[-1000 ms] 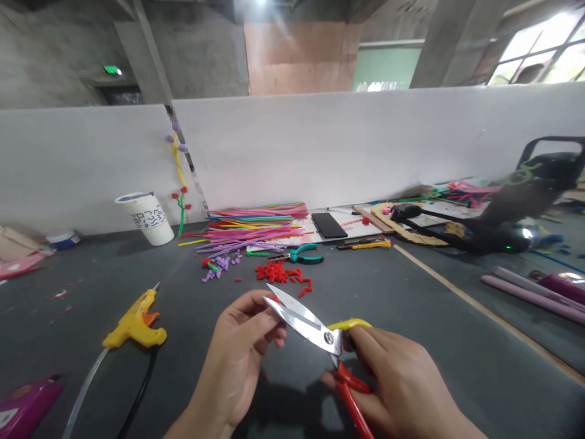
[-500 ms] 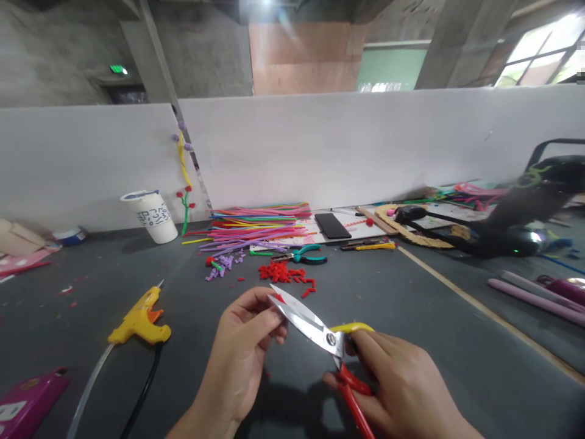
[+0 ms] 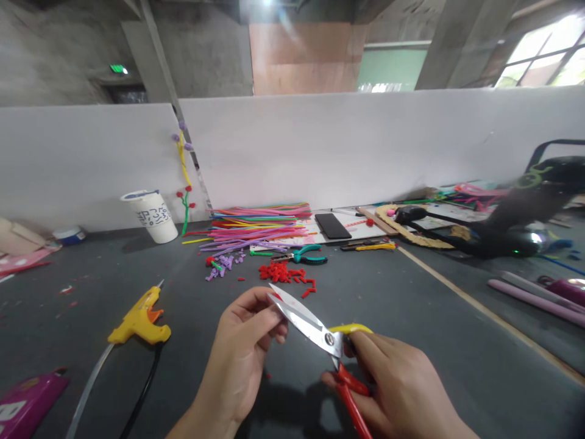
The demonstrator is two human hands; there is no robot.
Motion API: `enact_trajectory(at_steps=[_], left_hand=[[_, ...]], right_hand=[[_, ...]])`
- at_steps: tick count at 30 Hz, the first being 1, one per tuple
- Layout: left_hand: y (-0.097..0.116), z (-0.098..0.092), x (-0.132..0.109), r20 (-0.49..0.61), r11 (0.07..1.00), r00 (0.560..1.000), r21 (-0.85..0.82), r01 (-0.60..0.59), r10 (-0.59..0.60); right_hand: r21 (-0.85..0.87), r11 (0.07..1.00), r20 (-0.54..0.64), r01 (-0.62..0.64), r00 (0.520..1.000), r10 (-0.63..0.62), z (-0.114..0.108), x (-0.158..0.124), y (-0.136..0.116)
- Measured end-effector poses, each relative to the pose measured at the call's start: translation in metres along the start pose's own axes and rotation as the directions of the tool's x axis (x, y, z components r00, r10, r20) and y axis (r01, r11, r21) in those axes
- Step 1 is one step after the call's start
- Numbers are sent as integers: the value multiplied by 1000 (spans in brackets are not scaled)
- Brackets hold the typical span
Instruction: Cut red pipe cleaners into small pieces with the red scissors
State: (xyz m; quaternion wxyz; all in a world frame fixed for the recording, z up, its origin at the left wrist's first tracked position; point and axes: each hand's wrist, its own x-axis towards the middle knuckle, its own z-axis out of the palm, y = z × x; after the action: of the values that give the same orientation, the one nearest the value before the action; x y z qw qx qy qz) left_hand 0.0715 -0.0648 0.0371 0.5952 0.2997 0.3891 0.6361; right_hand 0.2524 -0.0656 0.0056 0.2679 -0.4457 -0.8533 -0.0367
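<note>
My right hand (image 3: 402, 381) is closed round the red and yellow handles of a pair of scissors (image 3: 306, 323), whose blades point up and left, slightly apart. The blade tips reach the fingertips of my left hand (image 3: 249, 341). Thumb and forefinger there pinch a small red pipe cleaner piece (image 3: 277, 296), mostly hidden by fingers and blades. Just beyond lies a pile of cut red pipe cleaner pieces (image 3: 278, 272), with purple pieces (image 3: 223, 266) to its left. Teal-handled pliers (image 3: 306, 255) rest behind the red pile.
A yellow glue gun (image 3: 141, 320) lies at left with its cord. Behind are a white cup (image 3: 153, 219), a bundle of colourful pipe cleaners (image 3: 260, 228), a phone (image 3: 332, 226) and a utility knife (image 3: 372, 245). A black lamp-like device (image 3: 507, 213) stands at right.
The scissors have shifted very slightly left, and less red shows between the blades. Both hands are nearly still.
</note>
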Motion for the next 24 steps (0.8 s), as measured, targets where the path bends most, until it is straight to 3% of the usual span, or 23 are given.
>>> enact_trajectory(at_steps=[24], left_hand=[[1,-4,2,6,1000,1000,23,-11,11]], right_hand=[[4,1000,4,30,1000,-30,2,-3,2]])
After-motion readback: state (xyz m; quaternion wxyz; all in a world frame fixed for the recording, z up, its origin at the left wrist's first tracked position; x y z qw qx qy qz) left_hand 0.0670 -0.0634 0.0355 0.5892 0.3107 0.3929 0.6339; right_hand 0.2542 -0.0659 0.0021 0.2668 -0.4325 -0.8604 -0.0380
